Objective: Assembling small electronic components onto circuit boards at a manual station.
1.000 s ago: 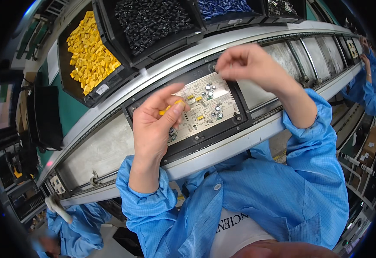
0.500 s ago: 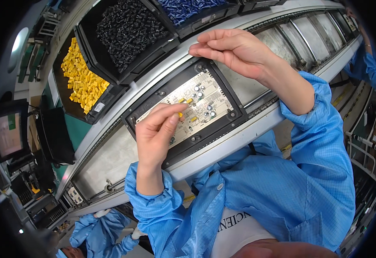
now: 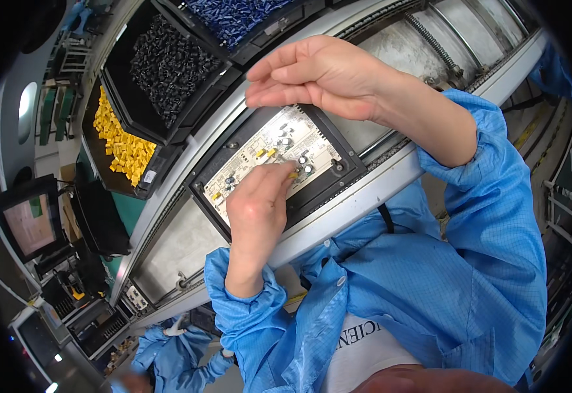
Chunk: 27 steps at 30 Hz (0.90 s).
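A pale circuit board [image 3: 243,165] sits in a black carrier frame [image 3: 348,171] on the conveyor. Several capacitors, small yellow blocks and round cans, stand on the board. My left hand [image 3: 258,203] is bent over the board's middle. Its thumb and fingertips are pinched on a yellow box capacitor [image 3: 293,175] low at the board, beside two round capacitors [image 3: 305,164]. Whether its legs are in the board is hidden. Above the board's far edge hovers my right hand [image 3: 318,75], fingers stretched and slightly cupped; part of its palm is hidden.
Beyond the conveyor rail stand a bin of yellow capacitors [image 3: 119,141], a bin of black capacitors [image 3: 174,72] and a bin of blue capacitors [image 3: 233,19]. A monitor [image 3: 29,223] is at the left. Another person in blue [image 3: 174,354] works at the lower left.
My left hand has moved right and down over the board with the yellow capacitor, now close to the round capacitors. My right hand has shifted left, still stretched. The whole view has shifted somewhat.
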Each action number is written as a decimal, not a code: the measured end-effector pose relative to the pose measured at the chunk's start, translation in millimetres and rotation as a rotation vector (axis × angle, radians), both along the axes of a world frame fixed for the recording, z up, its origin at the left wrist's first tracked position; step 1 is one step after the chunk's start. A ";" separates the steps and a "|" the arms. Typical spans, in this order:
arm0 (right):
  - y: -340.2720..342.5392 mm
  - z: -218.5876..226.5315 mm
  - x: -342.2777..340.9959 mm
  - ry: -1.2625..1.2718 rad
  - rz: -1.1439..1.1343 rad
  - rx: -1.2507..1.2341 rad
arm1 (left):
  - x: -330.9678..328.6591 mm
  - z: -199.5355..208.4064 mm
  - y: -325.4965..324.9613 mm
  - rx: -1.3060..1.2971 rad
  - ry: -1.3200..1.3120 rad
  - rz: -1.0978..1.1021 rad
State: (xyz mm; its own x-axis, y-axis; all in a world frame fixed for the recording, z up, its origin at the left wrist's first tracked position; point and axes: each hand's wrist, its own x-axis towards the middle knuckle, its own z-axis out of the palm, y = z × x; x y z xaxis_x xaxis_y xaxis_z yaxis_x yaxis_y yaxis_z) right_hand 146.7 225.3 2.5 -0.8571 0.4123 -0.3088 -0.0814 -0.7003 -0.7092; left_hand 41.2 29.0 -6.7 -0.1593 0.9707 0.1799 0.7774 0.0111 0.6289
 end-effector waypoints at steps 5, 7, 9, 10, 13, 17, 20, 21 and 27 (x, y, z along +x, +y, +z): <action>-4.2 -3.1 -3.4 0.039 -0.036 -0.012 | 2.0 -2.2 -2.0 -0.058 0.122 0.012; -4.0 -2.7 -2.0 0.045 -0.003 0.033 | 5.0 -1.8 -1.3 -0.095 0.128 0.024; -3.9 -2.6 0.6 0.049 0.027 0.079 | 7.6 -1.8 1.5 -0.078 0.210 0.029; -4.7 -1.8 2.1 0.052 0.027 0.082 | 8.3 -2.5 2.6 -0.079 0.210 0.026; -2.6 -0.9 4.6 0.073 0.072 0.099 | 9.8 1.0 1.7 -0.099 0.249 0.042; -0.8 -1.3 7.8 0.026 0.087 0.218 | 11.0 0.2 5.3 -0.090 0.239 0.025; -0.2 -1.7 7.0 -0.017 0.139 0.299 | 10.4 -2.7 6.1 -0.090 0.237 0.026; 0.0 -1.7 7.2 -0.019 0.141 0.299 | 9.7 -4.6 6.6 -0.084 0.235 0.025; -5.1 2.8 1.2 -0.106 0.206 0.358 | -0.9 -3.3 4.3 -0.081 0.147 -0.013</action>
State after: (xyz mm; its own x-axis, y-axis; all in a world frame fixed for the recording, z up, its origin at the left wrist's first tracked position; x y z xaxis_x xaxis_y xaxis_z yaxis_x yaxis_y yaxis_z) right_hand 148.0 220.2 5.4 -0.9042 0.3328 -0.2678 0.1206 -0.4025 -0.9075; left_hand 40.3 33.4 -10.1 -0.1248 0.9848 0.1210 0.8613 0.0470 0.5059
